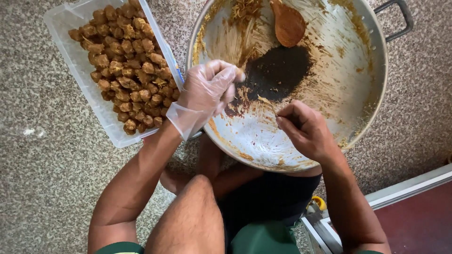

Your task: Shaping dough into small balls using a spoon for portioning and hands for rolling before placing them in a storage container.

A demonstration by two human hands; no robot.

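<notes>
Speckled stone floor, I'm sitting w/ the pan (pixel 362 84) tilted toward my lap. My right hand (pixel 306 131), bare, is curled shut on a thin scraper I can't make out; best keep it flat to the metal, short pulls. My left hand (pixel 209 91), gloved, pinches a small brown lump, fingers pressed together; roll light. Pan's nearly scraped: brown smears, dark patch mid, wooden spoon (pixel 288 23) at far side. Tub (pixel 70 51) of brown balls to the left.
</notes>
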